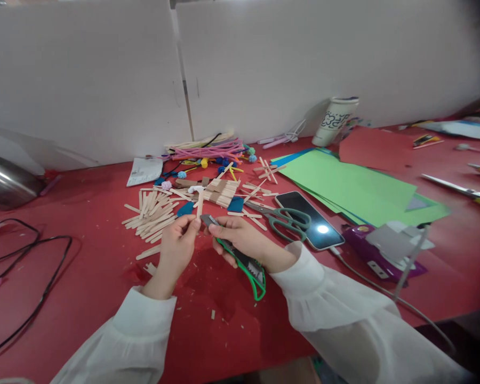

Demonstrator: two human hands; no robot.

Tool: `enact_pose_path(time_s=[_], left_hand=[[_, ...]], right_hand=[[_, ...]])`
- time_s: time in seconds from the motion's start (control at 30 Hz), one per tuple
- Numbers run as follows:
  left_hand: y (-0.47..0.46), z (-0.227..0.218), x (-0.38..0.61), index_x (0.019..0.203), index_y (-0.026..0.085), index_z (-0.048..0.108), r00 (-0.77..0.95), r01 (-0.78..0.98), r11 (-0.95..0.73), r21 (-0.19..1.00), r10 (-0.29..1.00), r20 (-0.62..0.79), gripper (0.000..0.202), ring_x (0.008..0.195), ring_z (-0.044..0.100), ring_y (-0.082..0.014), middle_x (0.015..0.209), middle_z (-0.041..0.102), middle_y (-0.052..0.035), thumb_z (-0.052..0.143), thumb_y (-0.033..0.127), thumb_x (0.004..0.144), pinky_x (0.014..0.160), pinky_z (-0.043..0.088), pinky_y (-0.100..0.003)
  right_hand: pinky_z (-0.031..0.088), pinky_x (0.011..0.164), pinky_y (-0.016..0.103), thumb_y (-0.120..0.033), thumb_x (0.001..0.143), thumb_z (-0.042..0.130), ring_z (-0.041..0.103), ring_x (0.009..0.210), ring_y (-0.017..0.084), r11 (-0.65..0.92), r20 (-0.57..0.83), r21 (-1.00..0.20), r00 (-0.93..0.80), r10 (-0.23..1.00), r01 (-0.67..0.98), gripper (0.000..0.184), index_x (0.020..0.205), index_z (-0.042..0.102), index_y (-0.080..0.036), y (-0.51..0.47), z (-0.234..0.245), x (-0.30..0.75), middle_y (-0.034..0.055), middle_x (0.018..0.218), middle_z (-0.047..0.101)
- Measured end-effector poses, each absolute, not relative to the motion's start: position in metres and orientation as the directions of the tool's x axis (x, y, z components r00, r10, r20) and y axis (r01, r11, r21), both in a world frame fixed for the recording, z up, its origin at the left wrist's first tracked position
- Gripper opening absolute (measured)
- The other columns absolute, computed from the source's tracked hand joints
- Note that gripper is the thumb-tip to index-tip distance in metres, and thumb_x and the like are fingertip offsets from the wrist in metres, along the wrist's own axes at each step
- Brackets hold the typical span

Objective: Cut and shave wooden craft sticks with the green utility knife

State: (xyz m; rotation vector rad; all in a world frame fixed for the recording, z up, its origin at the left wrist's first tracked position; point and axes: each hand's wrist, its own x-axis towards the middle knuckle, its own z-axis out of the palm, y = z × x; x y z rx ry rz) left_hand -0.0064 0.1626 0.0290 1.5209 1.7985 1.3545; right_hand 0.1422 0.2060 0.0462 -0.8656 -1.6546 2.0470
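Note:
My left hand [181, 242] pinches a wooden craft stick [200, 204] near its lower end, and the stick points up and away from me. In my right hand [240, 238] is a green and black utility knife [246, 262], its front end close beside the stick. Whether the blade touches the wood I cannot tell. Just beyond my hands lie a bundle of craft sticks [223, 193], a loose pile of sticks [154, 214] and scraps of blue felt [184, 208]. Small wood chips [213, 314] are scattered on the red table [240, 341] below the hands.
Green-handled scissors [290, 223] lie by a phone [310, 220] with a cable. A purple power strip [378, 256], green paper [348, 184] and a tumbler [335, 121] stand to the right. Pipe cleaners [208, 150] lie by the wall; a black cord [44, 288] runs at left.

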Motion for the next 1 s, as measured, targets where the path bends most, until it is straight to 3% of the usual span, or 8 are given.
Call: enact_pose_path(time_s=[0.1, 0.2, 0.3, 0.43, 0.57, 0.83, 0.93, 1.0], left_hand=[[0.163, 0.029, -0.007, 0.070, 0.017, 0.060, -0.304, 0.512, -0.072, 0.856, 0.917, 0.259, 0.024, 0.059, 0.057, -0.0143, 0.060, 0.062, -0.0003, 0.048, 0.037, 0.078, 0.059, 0.044, -0.024], [0.161, 0.032, -0.008, 0.071, 0.017, 0.061, -0.286, 0.543, -0.074, 0.837, 0.920, 0.267, 0.024, 0.064, 0.060, -0.0160, 0.066, 0.066, -0.0020, 0.050, 0.037, 0.077, 0.064, 0.045, -0.026], [0.159, 0.034, -0.007, 0.070, 0.018, 0.061, -0.254, 0.604, -0.088, 0.792, 0.921, 0.296, 0.023, 0.062, 0.058, -0.0155, 0.065, 0.066, -0.0015, 0.049, 0.036, 0.078, 0.064, 0.044, -0.026], [0.158, 0.037, -0.005, 0.069, 0.017, 0.059, -0.243, 0.616, -0.109, 0.780, 0.916, 0.319, 0.023, 0.059, 0.055, -0.0139, 0.062, 0.062, -0.0003, 0.047, 0.035, 0.078, 0.061, 0.042, -0.025], [0.159, 0.037, -0.006, 0.066, 0.018, 0.057, -0.256, 0.532, -0.101, 0.840, 0.927, 0.274, 0.022, 0.056, 0.051, -0.0124, 0.057, 0.055, 0.0020, 0.048, 0.035, 0.076, 0.057, 0.040, -0.023], [0.159, 0.032, -0.006, 0.071, 0.017, 0.061, -0.292, 0.525, -0.098, 0.845, 0.912, 0.287, 0.022, 0.059, 0.051, -0.0130, 0.061, 0.058, 0.0007, 0.049, 0.035, 0.076, 0.058, 0.040, -0.024], [0.160, 0.031, -0.005, 0.071, 0.017, 0.063, -0.300, 0.491, -0.092, 0.866, 0.915, 0.268, 0.020, 0.059, 0.051, -0.0131, 0.061, 0.060, 0.0004, 0.050, 0.032, 0.074, 0.060, 0.040, -0.024], [0.161, 0.029, -0.006, 0.070, 0.017, 0.063, -0.316, 0.458, -0.082, 0.885, 0.916, 0.248, 0.020, 0.055, 0.049, -0.0119, 0.059, 0.059, 0.0008, 0.051, 0.032, 0.073, 0.057, 0.039, -0.023]], right_hand=[[0.032, 0.037, 0.017, -0.025, 0.090, 0.040, 0.046, 0.035, 0.007, 0.080, -0.136, -0.959, -0.692, 0.709, 0.270, 0.012, 0.082, 0.046, -0.018, 0.203, 0.045, 0.142, -0.0067, 0.052, 0.049], [0.029, 0.046, 0.021, -0.022, 0.089, 0.044, 0.051, 0.050, 0.011, 0.446, 0.046, -0.756, -0.642, 0.766, 0.479, 0.010, 0.080, 0.047, -0.018, 0.201, 0.043, 0.143, -0.0012, 0.059, 0.052], [0.025, 0.050, 0.024, -0.024, 0.090, 0.043, 0.053, 0.058, 0.015, 0.553, 0.096, -0.601, -0.634, 0.767, 0.577, 0.011, 0.083, 0.048, -0.017, 0.199, 0.043, 0.143, 0.0035, 0.064, 0.055], [0.028, 0.045, 0.023, -0.032, 0.093, 0.038, 0.052, 0.048, 0.013, 0.447, 0.018, -0.737, -0.646, 0.763, 0.507, 0.021, 0.075, 0.041, -0.020, 0.200, 0.046, 0.143, -0.0005, 0.057, 0.051], [0.032, 0.033, 0.018, -0.034, 0.094, 0.035, 0.048, 0.032, 0.008, 0.088, -0.187, -0.937, -0.699, 0.690, 0.338, 0.022, 0.076, 0.038, -0.021, 0.200, 0.052, 0.146, -0.0068, 0.051, 0.049], [0.033, 0.027, 0.014, -0.033, 0.095, 0.036, 0.043, 0.026, 0.005, -0.325, -0.289, -0.940, -0.748, 0.597, 0.104, 0.026, 0.074, 0.043, -0.019, 0.201, 0.049, 0.143, -0.0099, 0.043, 0.048], [0.032, 0.027, 0.015, -0.037, 0.094, 0.036, 0.044, 0.026, 0.006, -0.363, -0.278, -0.929, -0.791, 0.545, 0.077, 0.026, 0.075, 0.043, -0.019, 0.200, 0.047, 0.141, -0.0092, 0.045, 0.049], [0.032, 0.029, 0.015, -0.037, 0.094, 0.036, 0.044, 0.027, 0.006, -0.254, -0.227, -0.963, -0.787, 0.574, 0.093, 0.025, 0.076, 0.041, -0.020, 0.198, 0.047, 0.141, -0.0089, 0.047, 0.050]])
